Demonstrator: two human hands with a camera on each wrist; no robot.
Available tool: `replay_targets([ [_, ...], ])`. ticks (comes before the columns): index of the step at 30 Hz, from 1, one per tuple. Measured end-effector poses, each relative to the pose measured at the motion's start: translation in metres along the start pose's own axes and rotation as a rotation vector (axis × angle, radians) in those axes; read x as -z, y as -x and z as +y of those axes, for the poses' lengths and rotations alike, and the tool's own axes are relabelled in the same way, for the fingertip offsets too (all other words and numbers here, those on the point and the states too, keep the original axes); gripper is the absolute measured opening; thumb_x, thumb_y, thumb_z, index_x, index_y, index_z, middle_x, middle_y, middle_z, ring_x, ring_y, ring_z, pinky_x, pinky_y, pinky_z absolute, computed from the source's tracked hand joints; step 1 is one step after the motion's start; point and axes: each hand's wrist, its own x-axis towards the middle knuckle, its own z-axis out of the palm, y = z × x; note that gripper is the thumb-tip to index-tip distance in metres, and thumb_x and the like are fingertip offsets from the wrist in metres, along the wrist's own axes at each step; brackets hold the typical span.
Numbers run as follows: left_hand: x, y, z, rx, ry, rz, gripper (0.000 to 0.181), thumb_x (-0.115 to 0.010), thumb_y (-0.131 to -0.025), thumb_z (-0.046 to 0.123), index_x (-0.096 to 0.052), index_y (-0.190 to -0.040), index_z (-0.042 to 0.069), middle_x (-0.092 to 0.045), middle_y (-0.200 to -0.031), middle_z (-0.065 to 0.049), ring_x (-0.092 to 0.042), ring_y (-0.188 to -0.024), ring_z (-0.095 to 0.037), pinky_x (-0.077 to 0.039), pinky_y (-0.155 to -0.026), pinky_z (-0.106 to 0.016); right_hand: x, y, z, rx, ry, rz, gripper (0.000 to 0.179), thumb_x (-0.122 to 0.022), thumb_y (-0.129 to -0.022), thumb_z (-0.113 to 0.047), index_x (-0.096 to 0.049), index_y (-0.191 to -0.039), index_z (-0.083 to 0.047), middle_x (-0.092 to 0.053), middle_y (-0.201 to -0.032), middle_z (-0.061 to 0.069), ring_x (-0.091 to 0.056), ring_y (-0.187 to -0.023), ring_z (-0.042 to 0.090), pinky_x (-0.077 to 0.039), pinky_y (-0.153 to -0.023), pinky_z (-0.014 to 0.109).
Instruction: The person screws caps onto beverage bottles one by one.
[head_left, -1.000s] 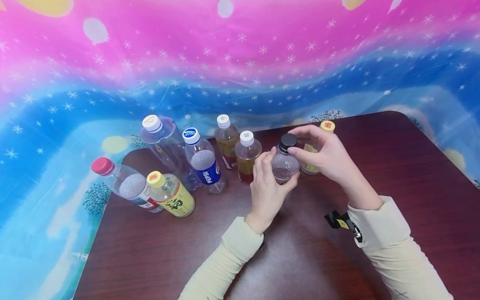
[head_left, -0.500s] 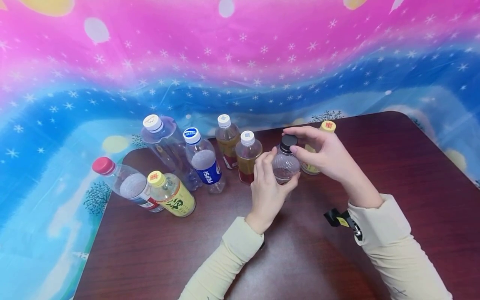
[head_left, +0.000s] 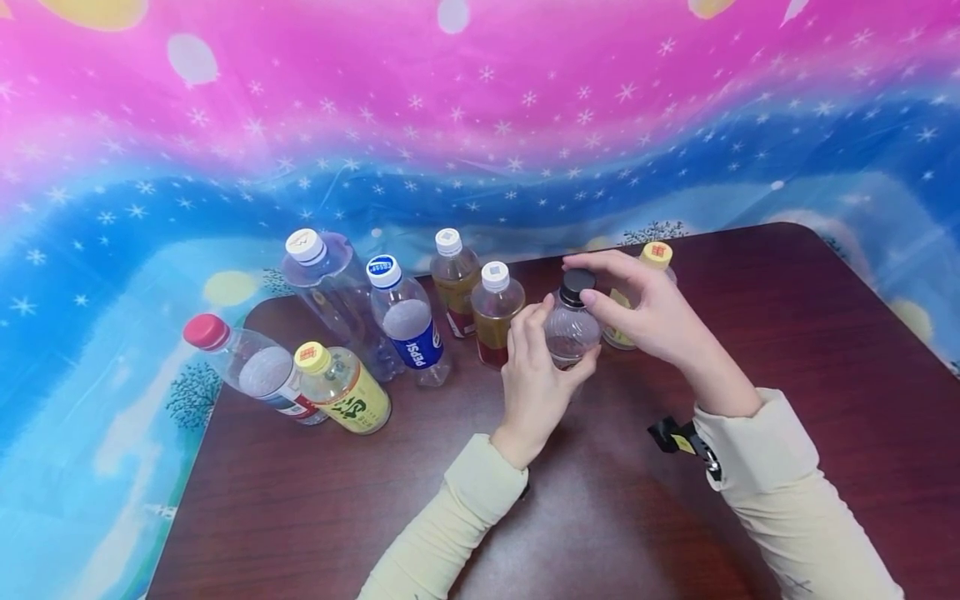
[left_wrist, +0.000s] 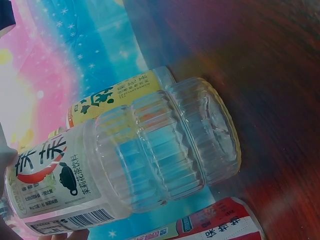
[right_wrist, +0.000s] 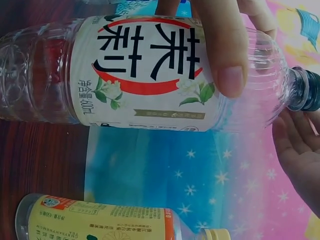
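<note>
A clear plastic tea bottle (head_left: 573, 329) with a black cap (head_left: 577, 285) stands upright between the two hands. My left hand (head_left: 536, 379) grips it round the upper body, with fingers (right_wrist: 222, 50) lying across its white label (right_wrist: 150, 70) in the right wrist view. My right hand (head_left: 656, 312) pinches the cap, thumb on the near side and index finger reaching over the far side. In the left wrist view, the bottle's ribbed lower part (left_wrist: 160, 145) looks see-through, with no drink in it.
Behind my right hand is a yellow-capped bottle (head_left: 657, 255). Left of the hands stand two white-capped bottles (head_left: 497, 308) (head_left: 454, 279), a Pepsi bottle (head_left: 408, 325), a large clear bottle (head_left: 333, 283), a red-capped bottle (head_left: 255, 367) and another yellow-capped bottle (head_left: 348, 396) on the dark wooden table (head_left: 300, 517).
The right hand's index finger and thumb have shifted slightly left around the black cap. The left hand keeps its grip on the bottle, and the other bottles have not moved.
</note>
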Motion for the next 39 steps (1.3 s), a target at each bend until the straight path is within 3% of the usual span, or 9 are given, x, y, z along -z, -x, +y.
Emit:
replay_targets([
  [2, 0.0002, 0.0002, 0.0001, 0.0, 0.0, -0.002, 0.076, -0.081, -0.074, 0.035, -0.04, -0.132, 0.01, -0.052, -0.123, -0.009, -0.054, -0.113, -0.022, -0.058, -0.071, -0.038, 0.0005, 0.0006, 0.0007, 0.019, 0.016, -0.009, 0.035, -0.057, -0.09, 0.001, -0.058, -0.125, 0.003, -0.058, -0.127, 0.014, -0.058, -0.106, -0.005, -0.044, -0.094, 0.008],
  [7, 0.0005, 0.0009, -0.0002, 0.005, 0.002, -0.009, 0.076, -0.081, -0.074, 0.035, -0.04, -0.133, 0.01, -0.051, -0.123, -0.009, -0.054, -0.113, -0.022, -0.057, -0.07, -0.038, 0.0011, 0.0031, 0.0003, -0.06, 0.015, 0.06, 0.031, -0.062, -0.088, -0.002, -0.061, -0.119, 0.002, -0.062, -0.111, -0.014, -0.061, -0.095, -0.002, -0.046, -0.087, 0.01],
  [10, 0.0008, 0.0009, -0.0002, 0.009, 0.001, -0.008, 0.076, -0.081, -0.074, 0.035, -0.041, -0.133, 0.011, -0.052, -0.123, -0.009, -0.054, -0.113, -0.021, -0.057, -0.071, -0.038, 0.0001, 0.0032, 0.0001, -0.099, 0.014, 0.109, 0.028, -0.066, -0.086, -0.004, -0.063, -0.113, 0.002, -0.062, -0.101, -0.02, -0.061, -0.091, -0.001, -0.045, -0.086, 0.011],
  [13, 0.0011, 0.0009, -0.0001, 0.011, 0.004, -0.008, 0.075, -0.081, -0.074, 0.035, -0.041, -0.133, 0.01, -0.052, -0.123, -0.009, -0.054, -0.113, -0.022, -0.058, -0.072, -0.038, -0.0012, 0.0023, 0.001, -0.104, 0.023, 0.119, 0.028, -0.067, -0.086, -0.005, -0.061, -0.112, 0.002, -0.061, -0.103, -0.014, -0.06, -0.093, 0.0, -0.045, -0.087, 0.012],
  [18, 0.0015, 0.001, 0.0001, 0.018, 0.015, -0.021, 0.076, -0.081, -0.074, 0.035, -0.04, -0.133, 0.011, -0.051, -0.124, -0.009, -0.054, -0.114, -0.022, -0.058, -0.073, -0.038, -0.0008, 0.0018, 0.0021, -0.055, 0.014, 0.017, 0.037, -0.06, -0.09, -0.002, -0.056, -0.126, 0.002, -0.058, -0.125, 0.009, -0.057, -0.105, -0.005, -0.044, -0.093, 0.009],
  [20, 0.0014, 0.001, 0.0, 0.019, 0.014, -0.022, 0.076, -0.081, -0.074, 0.035, -0.04, -0.133, 0.011, -0.051, -0.124, -0.009, -0.054, -0.114, -0.022, -0.058, -0.073, -0.038, 0.0, 0.0021, 0.0024, -0.043, 0.014, -0.011, 0.038, -0.058, -0.091, -0.002, -0.055, -0.128, 0.002, -0.056, -0.129, 0.013, -0.057, -0.106, -0.006, -0.044, -0.092, 0.008],
  [28, 0.0008, 0.0001, 0.0002, 0.017, 0.013, -0.028, 0.076, -0.08, -0.075, 0.035, -0.04, -0.133, 0.011, -0.051, -0.124, -0.008, -0.053, -0.114, -0.021, -0.058, -0.073, -0.038, -0.0016, 0.0003, 0.0028, -0.093, 0.025, 0.091, 0.03, -0.068, -0.085, -0.004, -0.062, -0.114, 0.0, -0.061, -0.104, -0.014, -0.061, -0.091, 0.0, -0.046, -0.083, 0.011],
  [33, 0.0011, -0.0007, 0.0005, 0.021, 0.013, -0.041, 0.076, -0.08, -0.075, 0.036, -0.039, -0.134, 0.011, -0.05, -0.125, -0.008, -0.052, -0.115, -0.021, -0.058, -0.072, -0.038, -0.0064, -0.0028, 0.0036, -0.12, 0.057, 0.131, 0.028, -0.071, -0.083, -0.006, -0.057, -0.106, 0.002, -0.057, -0.1, -0.011, -0.061, -0.086, -0.001, -0.046, -0.081, 0.012],
  [39, 0.001, -0.0007, 0.0003, 0.017, 0.012, -0.034, 0.076, -0.08, -0.075, 0.036, -0.039, -0.133, 0.011, -0.05, -0.124, -0.009, -0.053, -0.114, -0.021, -0.058, -0.072, -0.038, -0.0054, -0.0009, 0.0024, -0.071, 0.013, 0.059, 0.034, -0.062, -0.088, -0.002, -0.057, -0.122, 0.002, -0.06, -0.12, 0.004, -0.058, -0.101, -0.006, -0.045, -0.089, 0.009],
])
